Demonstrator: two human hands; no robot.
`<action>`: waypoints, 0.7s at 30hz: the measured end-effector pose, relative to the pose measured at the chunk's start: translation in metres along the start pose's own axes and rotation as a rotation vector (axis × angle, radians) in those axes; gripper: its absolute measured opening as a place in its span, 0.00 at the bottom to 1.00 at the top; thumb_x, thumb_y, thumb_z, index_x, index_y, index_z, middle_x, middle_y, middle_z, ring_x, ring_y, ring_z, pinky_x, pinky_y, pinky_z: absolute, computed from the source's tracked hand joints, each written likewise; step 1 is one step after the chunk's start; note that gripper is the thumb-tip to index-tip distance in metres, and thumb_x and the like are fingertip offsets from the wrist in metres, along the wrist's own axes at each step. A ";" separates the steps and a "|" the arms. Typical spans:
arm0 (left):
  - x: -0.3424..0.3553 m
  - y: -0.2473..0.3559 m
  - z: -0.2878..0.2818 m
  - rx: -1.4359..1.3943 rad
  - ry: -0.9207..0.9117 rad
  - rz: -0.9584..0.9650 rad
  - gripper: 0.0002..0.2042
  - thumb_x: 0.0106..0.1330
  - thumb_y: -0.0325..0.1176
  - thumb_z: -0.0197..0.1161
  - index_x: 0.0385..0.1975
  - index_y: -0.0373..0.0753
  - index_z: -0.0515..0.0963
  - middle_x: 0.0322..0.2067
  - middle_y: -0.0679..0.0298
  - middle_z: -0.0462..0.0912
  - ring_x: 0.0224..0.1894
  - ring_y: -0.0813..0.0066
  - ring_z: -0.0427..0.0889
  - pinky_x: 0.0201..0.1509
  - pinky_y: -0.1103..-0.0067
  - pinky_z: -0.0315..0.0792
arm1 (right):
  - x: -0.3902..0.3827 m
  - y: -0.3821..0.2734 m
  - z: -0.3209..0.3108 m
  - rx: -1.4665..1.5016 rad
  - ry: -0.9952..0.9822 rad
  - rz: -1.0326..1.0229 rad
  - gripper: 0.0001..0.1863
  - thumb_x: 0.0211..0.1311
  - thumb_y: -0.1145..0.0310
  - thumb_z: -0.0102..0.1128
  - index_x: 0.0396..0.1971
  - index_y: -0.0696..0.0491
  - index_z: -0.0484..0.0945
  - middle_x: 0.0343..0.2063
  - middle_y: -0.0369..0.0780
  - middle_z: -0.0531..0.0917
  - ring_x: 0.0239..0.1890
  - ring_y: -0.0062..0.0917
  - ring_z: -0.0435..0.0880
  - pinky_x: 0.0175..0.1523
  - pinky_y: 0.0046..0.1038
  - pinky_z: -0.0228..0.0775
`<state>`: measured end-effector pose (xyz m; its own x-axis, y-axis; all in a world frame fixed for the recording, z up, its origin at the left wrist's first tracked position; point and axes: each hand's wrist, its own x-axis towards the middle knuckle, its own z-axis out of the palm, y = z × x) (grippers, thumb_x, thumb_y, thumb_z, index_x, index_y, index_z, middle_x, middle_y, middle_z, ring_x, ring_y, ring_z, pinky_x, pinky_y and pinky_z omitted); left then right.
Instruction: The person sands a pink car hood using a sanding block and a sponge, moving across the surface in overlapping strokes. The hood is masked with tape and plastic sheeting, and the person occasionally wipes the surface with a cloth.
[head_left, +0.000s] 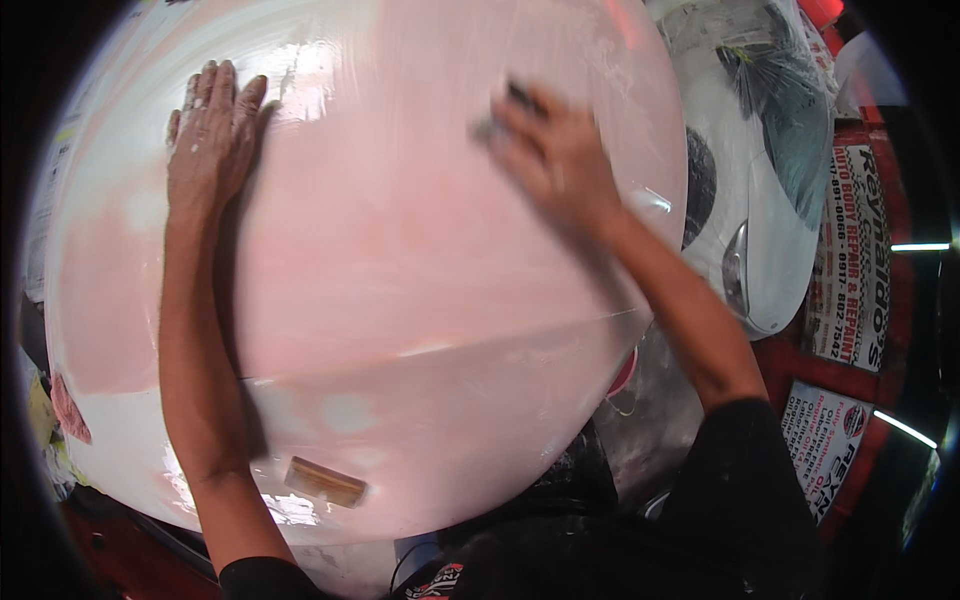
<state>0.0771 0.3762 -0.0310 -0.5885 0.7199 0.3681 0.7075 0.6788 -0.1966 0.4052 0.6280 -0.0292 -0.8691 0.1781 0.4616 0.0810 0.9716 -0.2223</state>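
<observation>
Wide and glossy with wet streaks, a pink-and-white car panel (400, 250) fills the middle of the view. My left hand (215, 130) lies flat on its upper left part, fingers stretched out and smeared with whitish residue. On the upper right of the panel, my right hand (555, 150) is closed around a small dark grey sanding block (522, 96), mostly hidden by the fingers and blurred by motion. Near the panel's lower edge, beside my left forearm, rests a brown-and-tan block (326, 482) that no hand touches.
A white car (765, 230), partly wrapped in clear plastic, stands close on the right. Printed banners (848, 260) lie beyond it. A pink cloth-like piece (70, 408) sits at the panel's left edge. Under the right edge, a pink rim (624, 374) shows.
</observation>
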 end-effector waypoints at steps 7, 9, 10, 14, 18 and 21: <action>-0.002 0.018 -0.006 -0.161 0.011 -0.071 0.36 0.78 0.63 0.40 0.74 0.42 0.64 0.75 0.58 0.63 0.78 0.60 0.57 0.80 0.57 0.50 | 0.058 0.066 -0.006 -0.002 -0.034 -0.007 0.25 0.65 0.56 0.68 0.59 0.52 0.83 0.56 0.53 0.84 0.60 0.42 0.82 0.66 0.40 0.68; 0.007 0.027 -0.006 -0.196 0.040 -0.060 0.36 0.78 0.63 0.40 0.75 0.42 0.62 0.76 0.58 0.61 0.79 0.61 0.56 0.80 0.57 0.49 | 0.110 0.137 0.007 -0.128 0.079 0.023 0.25 0.66 0.52 0.65 0.57 0.51 0.84 0.57 0.50 0.83 0.58 0.43 0.83 0.63 0.38 0.72; 0.001 0.023 -0.007 -0.190 0.031 -0.062 0.36 0.78 0.62 0.41 0.75 0.42 0.62 0.76 0.58 0.61 0.79 0.61 0.55 0.80 0.57 0.48 | 0.141 0.121 0.004 -0.008 0.018 0.228 0.26 0.67 0.53 0.60 0.56 0.55 0.83 0.56 0.55 0.82 0.59 0.46 0.82 0.65 0.39 0.71; 0.004 0.017 -0.001 -0.156 0.044 -0.025 0.35 0.78 0.62 0.41 0.75 0.43 0.62 0.76 0.58 0.61 0.79 0.61 0.55 0.80 0.56 0.49 | 0.151 0.093 0.000 -0.019 0.014 0.445 0.26 0.65 0.50 0.59 0.54 0.53 0.85 0.54 0.55 0.83 0.55 0.48 0.84 0.61 0.40 0.75; 0.003 0.006 0.013 -0.108 -0.002 -0.020 0.38 0.76 0.66 0.41 0.75 0.43 0.61 0.76 0.56 0.60 0.79 0.59 0.56 0.79 0.54 0.50 | 0.028 0.022 0.009 -0.072 0.003 0.024 0.24 0.64 0.52 0.67 0.57 0.46 0.85 0.58 0.47 0.83 0.61 0.38 0.80 0.65 0.41 0.67; 0.007 0.011 -0.012 0.127 -0.151 0.063 0.43 0.73 0.70 0.42 0.76 0.41 0.59 0.77 0.56 0.57 0.80 0.58 0.54 0.80 0.54 0.49 | -0.054 -0.044 -0.031 0.029 -0.074 -0.007 0.23 0.64 0.52 0.66 0.58 0.38 0.84 0.61 0.44 0.78 0.54 0.43 0.78 0.62 0.43 0.69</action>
<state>0.0854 0.3874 -0.0192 -0.6033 0.7684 0.2133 0.6953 0.6378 -0.3312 0.4632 0.5803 -0.0175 -0.9032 0.1582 0.3991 0.0616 0.9678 -0.2442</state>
